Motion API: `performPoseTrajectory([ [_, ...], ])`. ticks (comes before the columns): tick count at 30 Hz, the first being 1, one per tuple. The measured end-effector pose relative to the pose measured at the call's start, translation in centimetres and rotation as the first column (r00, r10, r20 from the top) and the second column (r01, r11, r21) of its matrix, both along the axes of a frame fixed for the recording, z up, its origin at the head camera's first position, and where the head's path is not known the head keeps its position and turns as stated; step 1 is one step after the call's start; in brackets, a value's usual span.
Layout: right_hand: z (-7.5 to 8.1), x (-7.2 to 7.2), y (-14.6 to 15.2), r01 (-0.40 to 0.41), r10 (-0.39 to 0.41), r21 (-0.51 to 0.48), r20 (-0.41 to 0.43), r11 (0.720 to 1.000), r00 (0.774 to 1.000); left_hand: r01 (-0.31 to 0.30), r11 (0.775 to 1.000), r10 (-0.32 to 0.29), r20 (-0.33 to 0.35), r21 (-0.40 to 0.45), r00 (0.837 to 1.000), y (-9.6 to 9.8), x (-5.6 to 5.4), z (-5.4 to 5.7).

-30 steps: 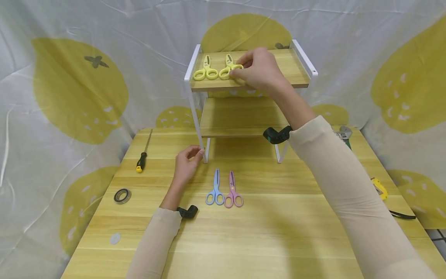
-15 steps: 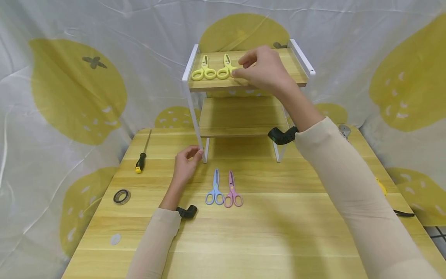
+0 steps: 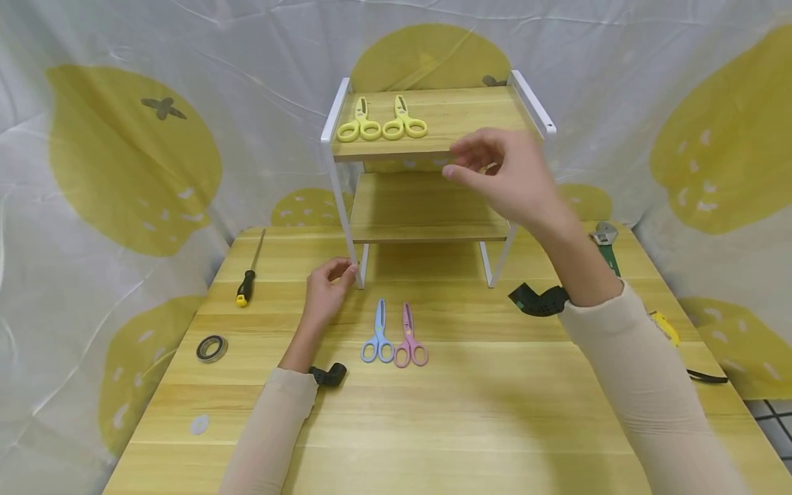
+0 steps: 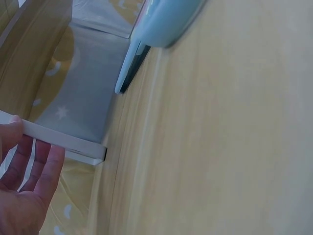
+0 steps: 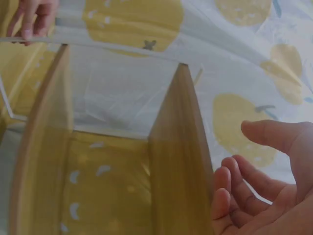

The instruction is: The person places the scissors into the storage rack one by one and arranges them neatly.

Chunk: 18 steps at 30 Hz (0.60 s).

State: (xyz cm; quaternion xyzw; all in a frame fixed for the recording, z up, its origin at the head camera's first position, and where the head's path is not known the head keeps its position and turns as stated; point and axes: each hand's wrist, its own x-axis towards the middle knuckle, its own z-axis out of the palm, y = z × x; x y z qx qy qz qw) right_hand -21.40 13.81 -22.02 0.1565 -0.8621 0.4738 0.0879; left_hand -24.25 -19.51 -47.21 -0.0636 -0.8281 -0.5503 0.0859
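Note:
My left hand (image 3: pixel 324 294) grips the front left leg (image 4: pixel 68 141) of a small two-tier shelf (image 3: pixel 476 110) near its foot, thumb on one side and fingers on the other. In front of the shelf's right part, my right hand (image 3: pixel 516 175) hangs in the air with bent, loosely parted fingers and nothing between them. Two pairs of yellow scissors, a left pair (image 3: pixel 361 119) and a right pair (image 3: pixel 402 118), lie side by side on the top board, blades pointing back. Blue scissors (image 3: pixel 379 333) and pink scissors (image 3: pixel 408 334) lie on the table before the shelf.
On the table's left side are a screwdriver (image 3: pixel 245 289), a ring-shaped bearing (image 3: pixel 212 349) and a pale washer (image 3: pixel 199 424). An adjustable wrench (image 3: pixel 605 240), a yellow tool (image 3: pixel 667 328) and a black strap (image 3: pixel 707 377) lie at the right. A lemon-print curtain (image 3: pixel 260 82) hangs behind.
My right hand has let go of the right pair of yellow scissors and drawn back, down and to the right, off the top board. The left hand keeps its hold on the leg.

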Motion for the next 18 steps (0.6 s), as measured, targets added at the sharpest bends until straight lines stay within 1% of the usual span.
performPoseTrajectory([
  [3,-2.0,1.1,0.4,-0.018,0.018,0.007,-0.005,1.0,1.0,-0.005,1.0,0.005,0.011,-0.002,1.0,0.0,0.1,0.1],
  [9,-6.7,3.1,0.5,-0.062,0.062,0.009,0.0,0.998,0.998,-0.004,1.0,0.004,0.018,0.003,1.0,-0.1,0.0,0.0],
  [13,-9.7,4.4,0.5,-0.082,0.082,0.035,-0.001,0.996,0.997,-0.008,1.0,0.008,0.019,0.006,1.0,0.0,0.0,0.0],
  [18,-13.4,5.9,0.2,-0.112,0.11,0.055,0.044,0.992,0.993,-0.011,1.0,0.01,0.021,0.01,1.0,0.0,0.1,0.0],
])
